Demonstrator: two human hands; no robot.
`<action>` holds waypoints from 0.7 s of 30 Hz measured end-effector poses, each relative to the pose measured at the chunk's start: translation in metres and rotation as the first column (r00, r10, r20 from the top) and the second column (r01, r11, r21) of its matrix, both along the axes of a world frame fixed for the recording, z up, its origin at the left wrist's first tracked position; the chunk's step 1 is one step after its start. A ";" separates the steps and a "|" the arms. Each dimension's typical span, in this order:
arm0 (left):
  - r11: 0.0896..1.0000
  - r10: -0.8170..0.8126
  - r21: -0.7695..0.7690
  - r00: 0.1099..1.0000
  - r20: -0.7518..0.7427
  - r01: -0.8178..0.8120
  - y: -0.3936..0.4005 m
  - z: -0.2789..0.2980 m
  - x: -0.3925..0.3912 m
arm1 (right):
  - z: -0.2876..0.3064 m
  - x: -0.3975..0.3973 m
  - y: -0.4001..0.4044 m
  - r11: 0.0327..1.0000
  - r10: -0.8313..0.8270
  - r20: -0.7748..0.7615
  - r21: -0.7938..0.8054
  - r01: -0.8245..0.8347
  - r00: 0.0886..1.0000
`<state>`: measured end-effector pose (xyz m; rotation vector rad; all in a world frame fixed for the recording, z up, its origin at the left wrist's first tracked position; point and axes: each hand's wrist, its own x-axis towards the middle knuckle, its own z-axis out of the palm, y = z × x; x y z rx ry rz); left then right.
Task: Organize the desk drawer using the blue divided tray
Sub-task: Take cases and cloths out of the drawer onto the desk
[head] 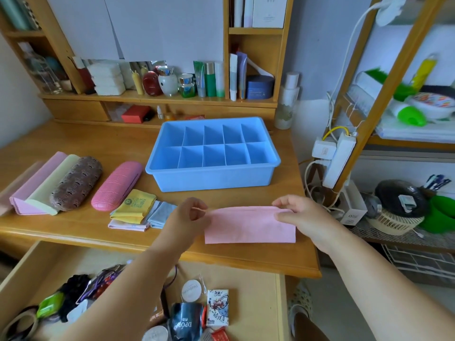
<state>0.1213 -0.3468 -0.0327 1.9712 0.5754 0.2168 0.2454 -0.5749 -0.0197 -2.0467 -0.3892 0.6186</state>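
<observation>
A: What were the hands doing? Take it from the left.

B: The left hand [190, 212] pinched the upper left corner of a flat, folded pink cloth [250, 225], fingers curled on its edge. The right hand [299, 212] pinched the upper right corner the same way. The cloth lay on the wooden desk [103, 143], near its front edge.

A: And the tray?

B: The blue plastic divided tray [213, 178] sat just behind the cloth, its ten compartments all bare. Left of it lay a pink textured glasses case [117, 185] and a small stack of folded cloths, yellow on top [134, 210]. The open wooden drawer [41, 264] below held loose clutter.

A: How would that fold go well?

B: I'd judge the cloth was too wide for one compartment. Keeping both corners level, folding edge to edge, then pressing the crease flat should make it fit.
</observation>
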 end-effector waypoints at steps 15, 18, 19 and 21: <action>0.986 -0.137 0.144 0.920 0.368 0.089 -0.031 0.079 -0.025 | 0.025 -0.051 -0.018 0.940 0.340 -0.134 0.028 -0.340 0.931; 0.992 -0.002 0.118 0.950 0.311 -0.037 -0.019 0.069 -0.025 | 0.021 -0.044 -0.023 0.964 0.183 -0.296 0.239 -0.113 0.937; 0.992 0.035 0.105 0.956 0.290 -0.068 -0.017 0.060 -0.024 | 0.019 -0.041 -0.022 0.968 0.134 -0.311 0.246 -0.056 0.941; 0.990 0.100 0.069 0.966 0.238 -0.120 -0.018 0.038 -0.022 | 0.011 -0.034 -0.014 0.980 0.015 -0.282 0.194 0.042 0.959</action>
